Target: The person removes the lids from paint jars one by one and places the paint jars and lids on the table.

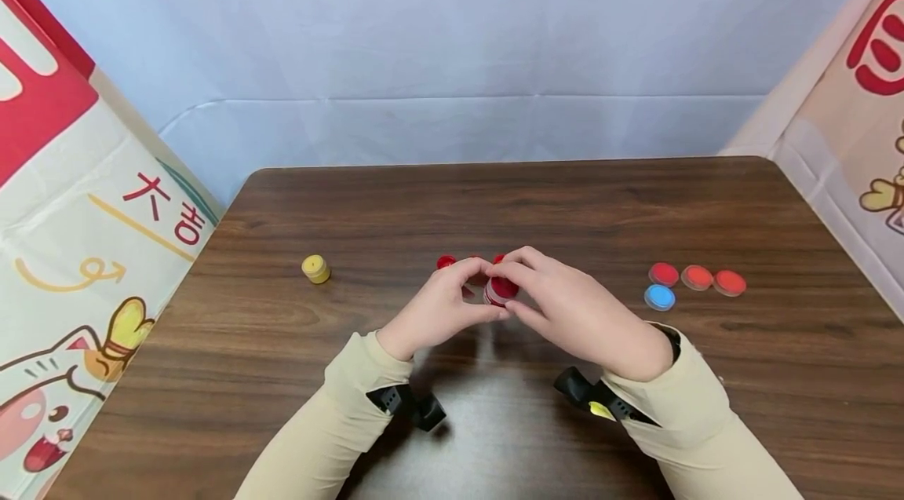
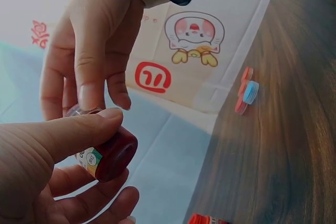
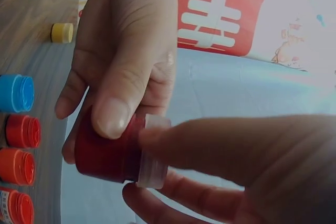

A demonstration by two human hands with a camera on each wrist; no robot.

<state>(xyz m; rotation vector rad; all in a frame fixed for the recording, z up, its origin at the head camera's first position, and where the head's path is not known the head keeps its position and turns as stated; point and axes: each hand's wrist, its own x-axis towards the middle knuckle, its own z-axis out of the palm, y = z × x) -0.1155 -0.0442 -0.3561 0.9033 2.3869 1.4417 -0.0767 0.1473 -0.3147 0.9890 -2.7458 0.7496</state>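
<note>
Between my two hands, above the table, is a small jar of dark red paint [image 1: 501,290]. My left hand [image 1: 438,312] grips its body with thumb and fingers, and in the left wrist view a printed label shows on the jar [image 2: 118,153]. With thumb and fingers, my right hand [image 1: 575,308] pinches the clear lid [image 3: 153,166] in the right wrist view. The lid sits on the jar's mouth; whether it is loose cannot be told. Behind the hands, open paint jars in blue [image 3: 17,93], red [image 3: 23,131] and orange [image 3: 17,166] stand in a row.
To the left stands a yellow jar [image 1: 316,269] by itself. Several coloured lids lie at the right: a red one [image 1: 664,274], orange ones [image 1: 697,277] and a blue one [image 1: 660,297]. The brown wooden table [image 1: 339,202] backs onto a pale cloth [image 1: 438,37].
</note>
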